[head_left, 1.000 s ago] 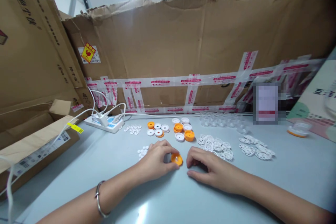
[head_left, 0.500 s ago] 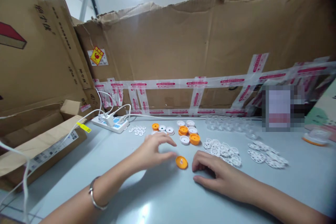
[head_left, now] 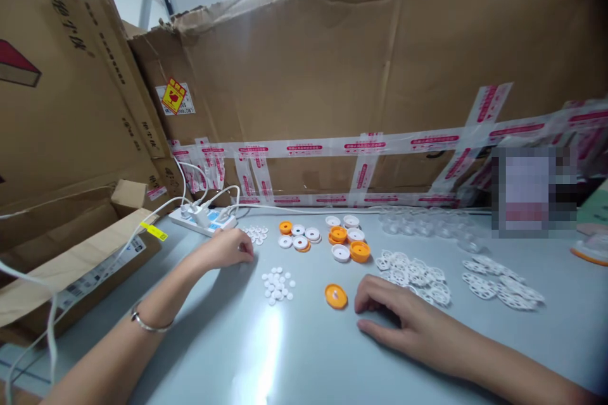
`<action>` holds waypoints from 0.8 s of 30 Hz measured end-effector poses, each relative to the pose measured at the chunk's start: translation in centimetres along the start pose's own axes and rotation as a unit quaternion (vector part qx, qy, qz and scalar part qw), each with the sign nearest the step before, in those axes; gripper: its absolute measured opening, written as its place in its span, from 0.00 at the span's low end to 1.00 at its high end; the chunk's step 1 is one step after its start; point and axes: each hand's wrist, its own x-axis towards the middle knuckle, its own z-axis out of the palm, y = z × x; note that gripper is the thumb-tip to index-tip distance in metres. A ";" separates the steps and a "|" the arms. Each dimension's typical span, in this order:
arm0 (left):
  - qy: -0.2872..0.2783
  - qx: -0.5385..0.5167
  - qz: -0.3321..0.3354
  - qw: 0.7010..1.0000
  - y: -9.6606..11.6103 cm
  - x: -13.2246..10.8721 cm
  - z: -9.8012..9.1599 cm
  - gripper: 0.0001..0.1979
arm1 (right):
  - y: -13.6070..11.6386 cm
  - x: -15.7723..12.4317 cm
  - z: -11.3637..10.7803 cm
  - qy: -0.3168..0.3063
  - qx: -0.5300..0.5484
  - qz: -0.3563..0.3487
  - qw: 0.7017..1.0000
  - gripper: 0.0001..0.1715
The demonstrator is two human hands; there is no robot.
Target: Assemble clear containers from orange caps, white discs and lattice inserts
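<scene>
Orange disc [head_left: 336, 304] at lower centre, pale piece [head_left: 335, 294] in its middle, looks part-built, small white pieces [head_left: 258, 236] likely left to add, as the left hand [head_left: 227, 250], fingers curled, grip hidden, hovers beside them left of centre while the right hand [head_left: 399, 311] rests by the disc, fingers half-open, empty.

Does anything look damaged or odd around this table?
Yes: the large cardboard box behind the table has a ragged, crumpled top edge, apparently torn. The small white discs lie loosely grouped, not obviously spilled.
</scene>
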 end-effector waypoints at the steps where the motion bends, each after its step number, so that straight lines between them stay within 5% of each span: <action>1: 0.002 0.000 -0.001 1.000 -0.1 0.1 0.1 0.05 | 0.0 0.0 0.0 -0.002 0.001 0.004 1.000 0.02; 12: 0.025 -0.083 -0.008 0.996 -0.1 -0.2 0.6 0.05 | 0.1 -0.1 -0.3 -0.007 0.015 -0.004 1.000 0.03; 17: 0.002 -0.219 0.006 0.976 3.5 -0.7 0.8 0.13 | 0.1 -0.1 -0.3 0.008 0.017 -0.011 1.000 0.03; 21: -0.045 -0.430 -0.003 0.902 7.3 -1.1 1.6 0.12 | -0.2 0.2 -0.2 0.057 0.038 -0.007 0.998 0.04; 24: -0.071 -0.482 -0.027 0.873 9.7 -1.4 2.5 0.12 | -0.7 0.6 -0.3 0.141 0.074 -0.004 0.987 0.06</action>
